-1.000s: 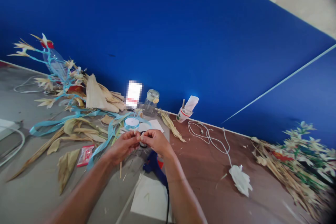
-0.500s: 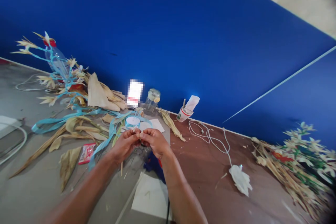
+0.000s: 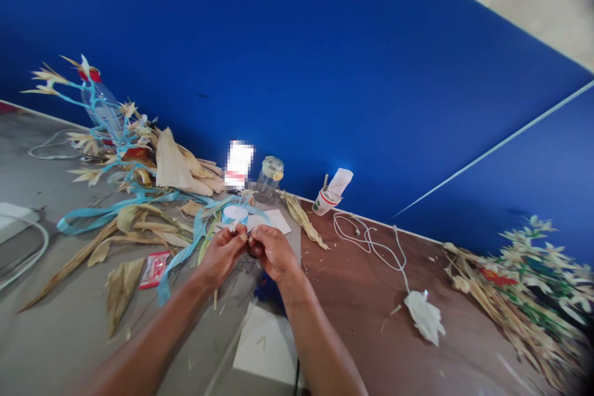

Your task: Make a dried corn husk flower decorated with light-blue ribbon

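My left hand [image 3: 224,253] and my right hand [image 3: 273,250] are raised side by side over the middle of the table, fingertips almost meeting. Both are closed in a pinch. A small pale scrap shows at the left fingertips, too small to name. Whatever the right fingers hold is hidden. Just behind the hands sits a roll of light blue ribbon [image 3: 235,215] on the table. Beneath my right wrist a dark blue tool [image 3: 266,288] is partly covered. A white sheet [image 3: 265,346] lies between my forearms.
Dried husks [image 3: 125,297], blue ribbon strips [image 3: 88,223] and a red packet [image 3: 154,270] lie left. A glass jar [image 3: 269,178], a cup [image 3: 325,203] and a white cable [image 3: 371,241] are along the blue partition [image 3: 297,62]. White flowers [image 3: 547,260] lie right.
My hands have drawn slightly apart, leaving a small gap between the fingertips. My right wrist has shifted a little to the left. The things on the table stay put.
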Action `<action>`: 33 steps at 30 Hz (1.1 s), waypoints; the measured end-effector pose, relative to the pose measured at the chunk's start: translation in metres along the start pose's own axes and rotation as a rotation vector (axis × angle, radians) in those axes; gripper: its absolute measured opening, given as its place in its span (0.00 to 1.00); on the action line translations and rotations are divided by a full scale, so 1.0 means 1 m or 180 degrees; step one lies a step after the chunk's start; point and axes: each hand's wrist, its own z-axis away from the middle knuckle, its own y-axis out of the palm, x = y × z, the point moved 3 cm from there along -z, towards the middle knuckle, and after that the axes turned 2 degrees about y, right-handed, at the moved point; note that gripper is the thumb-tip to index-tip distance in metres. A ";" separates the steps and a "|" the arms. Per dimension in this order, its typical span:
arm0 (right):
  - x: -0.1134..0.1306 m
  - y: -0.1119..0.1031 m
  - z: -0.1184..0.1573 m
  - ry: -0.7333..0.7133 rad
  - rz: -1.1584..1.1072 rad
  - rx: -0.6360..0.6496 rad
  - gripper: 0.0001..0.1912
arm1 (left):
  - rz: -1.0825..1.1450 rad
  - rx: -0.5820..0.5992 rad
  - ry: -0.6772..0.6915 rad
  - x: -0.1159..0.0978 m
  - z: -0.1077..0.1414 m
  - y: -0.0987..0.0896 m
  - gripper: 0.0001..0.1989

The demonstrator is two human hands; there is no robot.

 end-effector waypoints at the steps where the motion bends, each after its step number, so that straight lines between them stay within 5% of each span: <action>1: 0.000 -0.001 -0.001 0.0030 -0.0079 0.0008 0.10 | 0.0013 -0.0032 0.0020 0.000 0.000 0.000 0.13; 8: 0.010 -0.013 -0.003 -0.0075 -0.0373 -0.0086 0.12 | 0.0253 -0.0147 0.0140 -0.006 -0.005 -0.007 0.10; 15: 0.020 -0.017 -0.001 -0.0363 -0.0201 -0.0179 0.13 | -0.1012 -0.0540 0.0070 0.002 -0.008 -0.018 0.14; 25: 0.017 -0.016 -0.001 -0.0480 0.0214 -0.0397 0.13 | -0.1555 -0.0197 0.0570 -0.008 0.000 -0.002 0.09; 33: 0.022 -0.015 0.004 -0.0761 0.0548 -0.0589 0.10 | -0.1052 -0.0033 0.0433 0.003 -0.005 -0.013 0.10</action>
